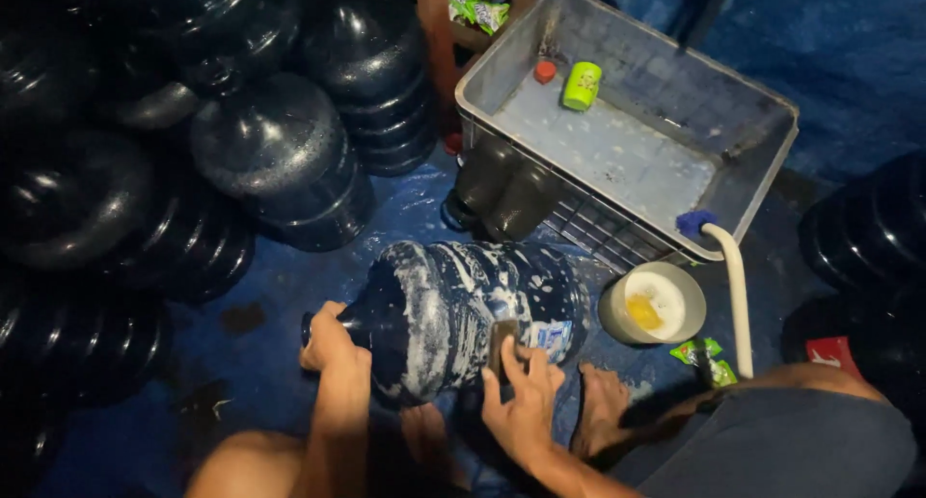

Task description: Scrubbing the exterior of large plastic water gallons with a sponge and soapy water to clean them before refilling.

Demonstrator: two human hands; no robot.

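Our right hand sits lowest and nearest, fingers curled around a small dark pad and pressing it flat against the side of the jug. Our left hand is closed around the neck of that jug, at its left end. We see the jug lying on its side on the wet blue floor, between our knees and the tub, its dark blue wall streaked all over with white suds, and a pale label showing just beside our right fingertips. Below the jug our bare foot rests on the floor, and our grey shorts fill the lower right corner.

Just right of the jug stands a round bucket with soapy water and something yellow in it. Small green packets lie on the floor near it. A white hose with a blue end hooks over the rim of a big grey tub beyond the jug; the tub holds shallow milky water, a green cup and a red cap. Stacked dark jugs crowd the left side, and more sit at the right edge
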